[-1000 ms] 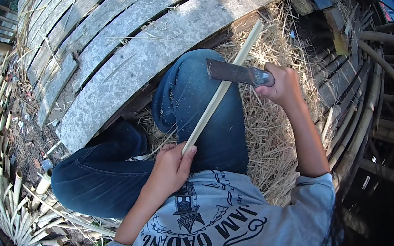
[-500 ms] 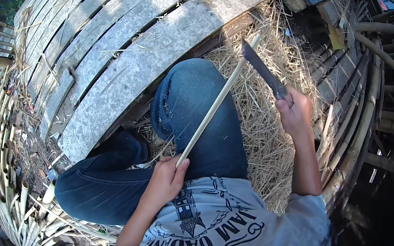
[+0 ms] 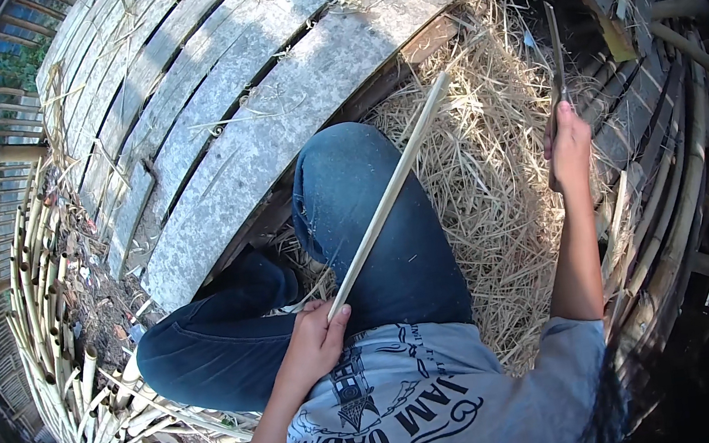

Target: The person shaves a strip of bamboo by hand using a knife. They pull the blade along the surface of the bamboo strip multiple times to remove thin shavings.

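Observation:
My left hand (image 3: pixel 317 337) is closed round the near end of a long pale bamboo strip (image 3: pixel 391 192). The strip slants up and away to the right across my raised knee, its far end over the shavings. Out to the right, my right hand (image 3: pixel 571 144) grips the handle of a long dark-bladed knife (image 3: pixel 557 50). The blade points away from me with its narrow side toward view, apart from the strip. Part of the handle is hidden by my fingers.
Pale shavings (image 3: pixel 491 178) heap on the ground between my leg and the right side. Weathered planks (image 3: pixel 273 134) form a low platform ahead. Bundled bamboo poles (image 3: pixel 101 430) lie at the left, and more poles (image 3: pixel 676 208) line the right.
The knife has swung away from the strip, outward to the right, and its blade has turned edge-on. My left hand still holds the strip. The whole view has shifted a little.

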A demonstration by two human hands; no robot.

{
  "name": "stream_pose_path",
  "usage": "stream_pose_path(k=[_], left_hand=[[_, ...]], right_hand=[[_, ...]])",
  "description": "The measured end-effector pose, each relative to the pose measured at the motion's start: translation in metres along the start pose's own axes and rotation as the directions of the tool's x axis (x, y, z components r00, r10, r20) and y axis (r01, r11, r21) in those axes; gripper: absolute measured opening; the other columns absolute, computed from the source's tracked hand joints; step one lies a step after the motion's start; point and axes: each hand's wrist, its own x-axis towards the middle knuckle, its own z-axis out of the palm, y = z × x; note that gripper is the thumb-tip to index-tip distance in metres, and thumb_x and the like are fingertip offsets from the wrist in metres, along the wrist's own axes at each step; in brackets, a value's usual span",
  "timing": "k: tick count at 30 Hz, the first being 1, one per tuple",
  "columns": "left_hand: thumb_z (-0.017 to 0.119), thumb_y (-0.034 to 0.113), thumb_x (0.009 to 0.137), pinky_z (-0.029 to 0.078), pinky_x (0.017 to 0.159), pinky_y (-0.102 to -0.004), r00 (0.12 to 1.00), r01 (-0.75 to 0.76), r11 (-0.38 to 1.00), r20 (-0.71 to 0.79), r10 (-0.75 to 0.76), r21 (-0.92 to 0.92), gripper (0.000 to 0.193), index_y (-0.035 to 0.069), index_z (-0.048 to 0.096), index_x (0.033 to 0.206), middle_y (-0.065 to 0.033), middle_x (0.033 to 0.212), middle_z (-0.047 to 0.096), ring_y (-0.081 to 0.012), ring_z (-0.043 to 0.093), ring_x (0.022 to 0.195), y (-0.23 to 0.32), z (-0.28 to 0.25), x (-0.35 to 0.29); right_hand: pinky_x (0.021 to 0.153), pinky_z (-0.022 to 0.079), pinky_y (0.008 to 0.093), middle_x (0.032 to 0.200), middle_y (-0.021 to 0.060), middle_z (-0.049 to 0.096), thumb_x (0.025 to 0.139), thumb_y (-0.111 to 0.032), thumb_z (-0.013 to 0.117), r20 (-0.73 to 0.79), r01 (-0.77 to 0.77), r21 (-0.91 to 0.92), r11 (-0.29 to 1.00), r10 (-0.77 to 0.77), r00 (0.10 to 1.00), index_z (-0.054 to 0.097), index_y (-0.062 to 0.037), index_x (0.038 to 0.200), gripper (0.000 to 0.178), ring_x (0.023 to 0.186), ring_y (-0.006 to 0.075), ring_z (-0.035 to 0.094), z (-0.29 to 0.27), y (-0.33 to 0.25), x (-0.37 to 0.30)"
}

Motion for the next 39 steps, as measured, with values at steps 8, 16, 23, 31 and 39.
stream_pose_path(k=[8,16,23,31,39], left_hand=[[0.053,0.015,0.097,0.042,0.068,-0.0434,0.994,0.105,0.994,0.026,-0.104,-0.024,0.028,-0.002,0.053,0.074,-0.0173,0.059,0.048,-0.0360,0.049,0.064,0.000,0.001,0.003],[0.055,0.008,0.092,0.041,0.082,-0.0433,0.982,-0.050,0.882,-0.140,0.130,0.468,0.015,0.000,0.057,0.081,-0.0165,0.057,0.053,-0.0368,0.056,0.062,0.031,0.007,-0.003],[0.057,0.006,0.087,0.040,0.084,-0.0440,0.971,-0.087,0.826,-0.139,0.196,0.557,0.005,0.002,0.053,0.088,-0.0151,0.058,0.054,-0.0353,0.057,0.060,0.018,0.005,-0.004],[0.058,0.004,0.085,0.041,0.086,-0.0439,0.969,-0.084,0.838,-0.153,0.195,0.539,0.008,0.001,0.052,0.089,-0.0157,0.058,0.054,-0.0350,0.059,0.061,0.012,0.008,-0.002],[0.059,0.002,0.082,0.044,0.084,-0.0436,0.968,-0.109,0.872,-0.147,0.202,0.478,0.011,-0.002,0.051,0.089,-0.0171,0.054,0.054,-0.0375,0.058,0.058,0.005,0.007,-0.009]], right_hand=[[0.045,0.046,0.0379,0.049,0.0059,0.055,0.071,-0.077,0.064,0.478,0.644,-0.103,0.758,-0.530,0.700,0.052,-0.0096,0.060,0.069,0.045,0.0264,0.060,0.080,-0.051,-0.108],[0.045,0.047,0.0368,0.049,0.0081,0.056,0.070,-0.079,0.063,0.619,0.670,-0.087,0.737,-0.487,0.616,0.054,-0.0091,0.059,0.071,0.046,0.0267,0.061,0.067,-0.063,-0.089],[0.049,0.051,0.0402,0.050,0.0101,0.057,0.071,-0.073,0.068,0.611,0.525,-0.081,0.847,-0.375,0.698,0.055,-0.0077,0.060,0.067,0.049,0.0299,0.064,0.069,-0.071,-0.120],[0.049,0.051,0.0402,0.051,0.0106,0.058,0.071,-0.072,0.068,0.649,0.598,-0.139,0.789,-0.384,0.657,0.057,-0.0065,0.061,0.067,0.049,0.0300,0.064,0.066,-0.072,-0.106],[0.051,0.047,0.0394,0.052,0.0108,0.058,0.076,-0.067,0.068,0.176,0.181,-0.462,0.868,-0.110,0.978,0.063,-0.0050,0.070,0.062,0.053,0.0273,0.064,0.013,-0.064,-0.023]])
